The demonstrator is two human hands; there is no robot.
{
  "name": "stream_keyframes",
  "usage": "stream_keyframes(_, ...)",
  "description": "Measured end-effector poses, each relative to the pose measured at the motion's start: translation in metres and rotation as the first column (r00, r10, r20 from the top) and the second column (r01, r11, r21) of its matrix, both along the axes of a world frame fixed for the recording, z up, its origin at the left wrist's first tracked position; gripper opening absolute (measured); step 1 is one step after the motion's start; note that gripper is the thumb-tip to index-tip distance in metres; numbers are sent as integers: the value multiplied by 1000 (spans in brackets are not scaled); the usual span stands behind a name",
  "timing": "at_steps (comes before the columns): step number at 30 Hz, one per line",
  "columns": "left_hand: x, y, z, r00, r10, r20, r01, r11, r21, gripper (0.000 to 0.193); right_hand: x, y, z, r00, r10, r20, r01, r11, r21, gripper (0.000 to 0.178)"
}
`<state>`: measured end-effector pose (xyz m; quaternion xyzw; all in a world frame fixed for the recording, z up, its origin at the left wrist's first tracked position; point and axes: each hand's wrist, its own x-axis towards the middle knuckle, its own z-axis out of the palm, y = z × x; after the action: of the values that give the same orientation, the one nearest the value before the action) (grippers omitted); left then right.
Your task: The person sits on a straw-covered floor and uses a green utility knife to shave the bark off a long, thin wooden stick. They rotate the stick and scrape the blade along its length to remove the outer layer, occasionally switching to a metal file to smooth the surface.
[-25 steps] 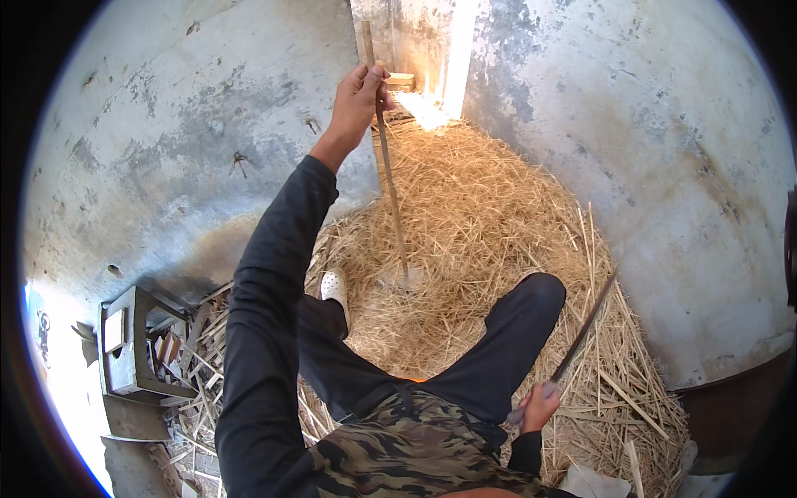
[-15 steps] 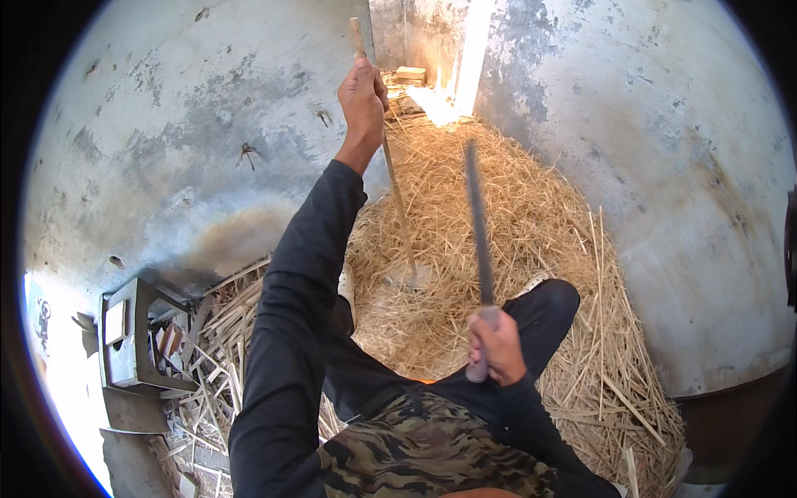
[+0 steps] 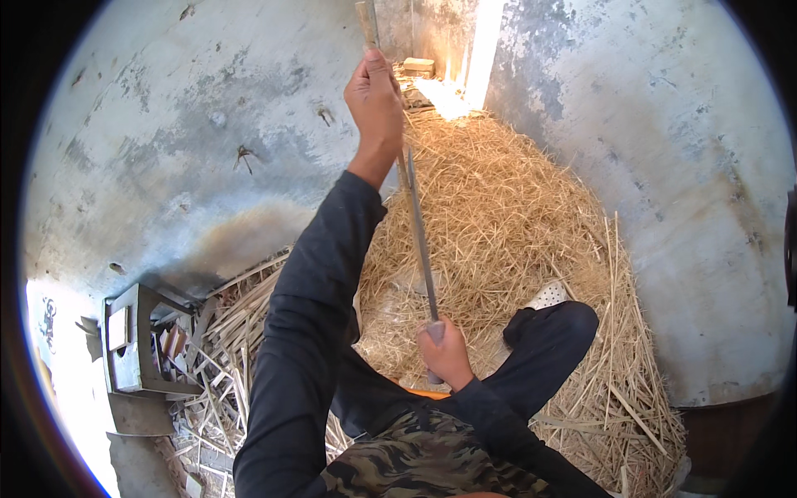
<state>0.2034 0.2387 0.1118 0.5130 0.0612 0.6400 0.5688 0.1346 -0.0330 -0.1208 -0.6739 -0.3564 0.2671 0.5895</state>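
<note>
My left hand (image 3: 378, 108) is raised and closed around a thin wooden stick (image 3: 365, 23), whose top end sticks out above the fist. The stick runs down toward the straw; its lower end is hidden behind the blade. In my right hand (image 3: 450, 357), low in front of my lap, is the grey handle of a long-bladed knife (image 3: 423, 249). The narrow dark blade points up and away, its tip just below my left wrist. It overlaps the stick in view; whether they touch, I cannot tell.
Loose straw-like shavings (image 3: 506, 191) are heaped between my legs and up to the far corner. Split strips (image 3: 241, 319) lie at the left beside a wooden stool (image 3: 133, 332) on its side. Worn walls (image 3: 664, 207) rise on both sides. A white shoe (image 3: 548, 295) shows at my right foot.
The knife has swung left and now lines up with the stick; before, it stood apart to the right. My left hand has shifted slightly right and up with the stick.
</note>
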Motion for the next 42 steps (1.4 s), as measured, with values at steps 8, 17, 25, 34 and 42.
stream_keyframes(8, 28, 3, -7, 999, 36, -13, -34, 988, 151, 41, 20, -20, 78, 758, 78, -648, -150, 987, -56, 14)
stream_keyframes(17, 25, 1, -7, 999, 54, -2, -53, 983, 176, 43, 18, -26, 109, 822, 100, -560, -27, 990, 137, 16)
stream_keyframes(25, 33, -3, 0, 995, 88, -49, -81, 988, 134, 46, 11, -9, 2, 991, -2, -130, -16, 991, -135, 8)
stream_keyframes(34, 38, -5, -7, 996, 75, -43, -69, 991, 118, 45, 47, -37, 111, 139, 329, -934, -73, 944, 322, 12)
stream_keyframes(42, 39, -1, -9, 993, 89, -81, -73, 981, 179, 43, -5, -5, 41, 925, -52, -376, 71, 997, 39, 8)
